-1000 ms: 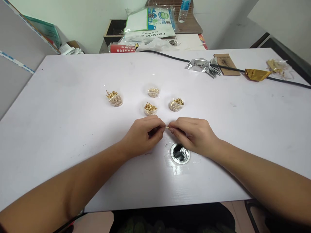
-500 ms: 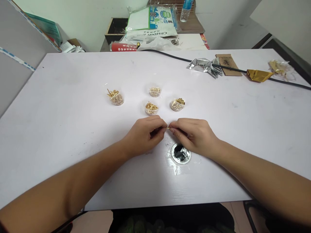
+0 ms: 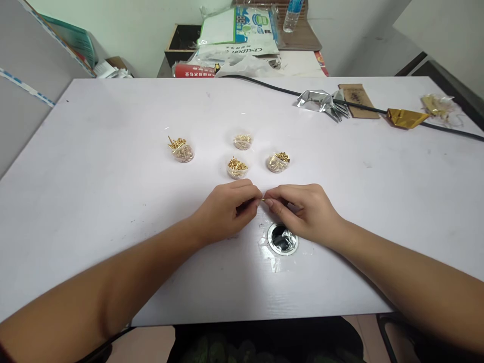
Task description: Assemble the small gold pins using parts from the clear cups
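Observation:
My left hand [image 3: 229, 209] and my right hand [image 3: 302, 209] meet fingertip to fingertip just above the white table [image 3: 94, 166]. Both pinch a thin gold pin [image 3: 262, 200] between thumb and forefinger, and only its short middle shows. Just beyond the hands stand several small clear cups of gold pins: one at the left [image 3: 182, 150], one in the middle front [image 3: 236, 168], one behind it [image 3: 242, 141] and one at the right [image 3: 278, 162]. A round taped-over hole [image 3: 282, 238] lies under my right wrist.
A black cable [image 3: 446, 129] runs across the far right of the table, past crumpled silver foil [image 3: 319, 102], a brown card [image 3: 358, 94], gold foil [image 3: 405, 118] and a clear bag [image 3: 438, 106]. Bags, a box and a bottle [image 3: 295, 12] crowd the shelf behind.
My fingertips have closed in on each other, so less of the pin shows between them. The view has shifted slightly; the cups stay where they were.

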{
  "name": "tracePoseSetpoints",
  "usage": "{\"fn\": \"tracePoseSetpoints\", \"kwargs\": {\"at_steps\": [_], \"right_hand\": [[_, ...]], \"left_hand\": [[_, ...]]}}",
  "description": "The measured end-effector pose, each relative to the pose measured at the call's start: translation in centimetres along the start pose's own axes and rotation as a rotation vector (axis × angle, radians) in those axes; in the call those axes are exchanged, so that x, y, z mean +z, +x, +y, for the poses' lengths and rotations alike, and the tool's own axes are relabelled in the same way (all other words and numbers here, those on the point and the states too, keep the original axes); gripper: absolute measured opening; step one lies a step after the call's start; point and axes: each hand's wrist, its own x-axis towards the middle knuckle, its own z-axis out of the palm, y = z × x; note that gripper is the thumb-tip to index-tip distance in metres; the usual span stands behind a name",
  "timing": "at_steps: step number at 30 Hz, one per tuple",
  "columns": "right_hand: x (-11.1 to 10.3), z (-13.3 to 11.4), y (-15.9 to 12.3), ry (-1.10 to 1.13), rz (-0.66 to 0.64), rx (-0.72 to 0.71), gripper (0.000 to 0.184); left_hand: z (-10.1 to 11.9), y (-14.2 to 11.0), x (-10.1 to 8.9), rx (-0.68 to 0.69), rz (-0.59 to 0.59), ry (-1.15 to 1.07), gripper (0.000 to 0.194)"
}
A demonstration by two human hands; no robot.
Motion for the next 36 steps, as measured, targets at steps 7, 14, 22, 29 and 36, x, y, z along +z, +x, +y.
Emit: {"fn": "tracePoseSetpoints", "kwargs": {"at_steps": [7,14,22,29,36], "right_hand": [[-0.11,-0.11,0.12,0.030,-0.007,0.026,0.014],[-0.19,-0.19,0.08,0.028,-0.025,0.031,0.015],[-0.12,-0.36,0.07,0.033,-0.033,0.065,0.017],[0.10,-0.50,0.03,0.046,-0.038,0.121,0.018],[0.62,-0.67,-0.06,0.242,-0.064,0.311,0.018]], "left_hand": [[-0.10,-0.08,0.01,0.023,0.014,0.002,0.011],[-0.15,-0.20,0.04,0.032,-0.014,-0.001,0.012],[-0.23,-0.12,0.27,0.046,-0.003,0.020,0.013],[-0.08,-0.22,0.40,0.034,0.001,0.045,0.014],[-0.09,-0.29,0.37,0.022,0.027,0.044,0.014]]}}
